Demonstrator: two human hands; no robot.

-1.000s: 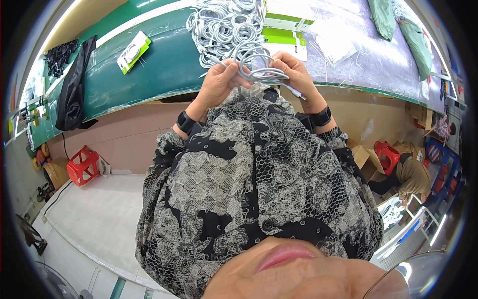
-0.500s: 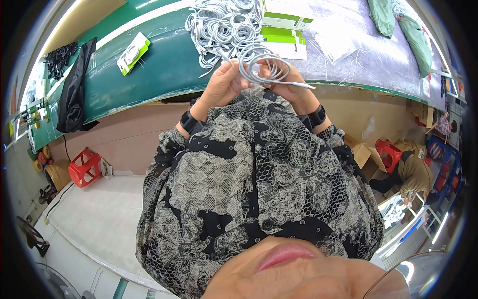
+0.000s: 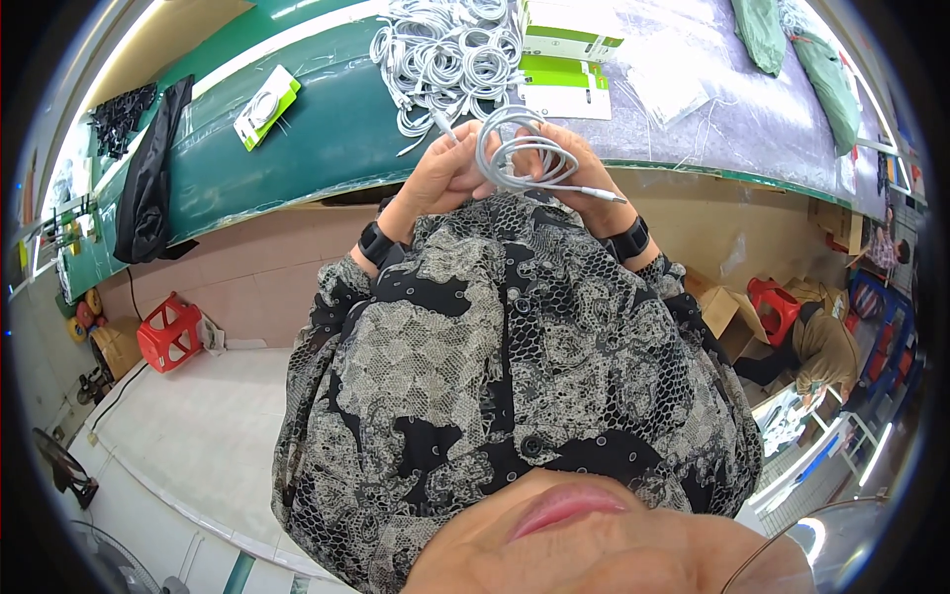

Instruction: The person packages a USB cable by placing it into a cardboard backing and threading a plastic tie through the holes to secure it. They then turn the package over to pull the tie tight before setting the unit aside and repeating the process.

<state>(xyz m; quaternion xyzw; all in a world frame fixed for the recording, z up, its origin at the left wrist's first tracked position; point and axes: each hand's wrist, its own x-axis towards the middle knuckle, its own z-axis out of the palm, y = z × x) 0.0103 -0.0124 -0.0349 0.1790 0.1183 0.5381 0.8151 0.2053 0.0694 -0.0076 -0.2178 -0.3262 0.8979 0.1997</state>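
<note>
Between my hands is a coiled grey-white cable (image 3: 488, 148), its loops loosely stacked at the table's near edge. My left hand (image 3: 450, 170) pinches the cable close to one connector, which points up to the left. On the other side my right hand (image 3: 584, 170) has its fingers closed round the loops, and the second plug sticks out to the right past it. Some fingertips are hidden behind the coil. Just beyond lies a large heap of similar coiled cables (image 3: 450, 64).
Green-and-white cardboard packages (image 3: 564, 87) lie right of the heap. A packaged cable on a green-white card (image 3: 265, 107) rests on the green tabletop (image 3: 327, 109) at left. Clear plastic bags (image 3: 668, 94) are at right. A red stool (image 3: 170, 332) stands on the floor; another person crouches far right.
Both hands and the coil have come slightly lower, nearer to me. The loops have shifted, and the plug at the right now hangs lower.
</note>
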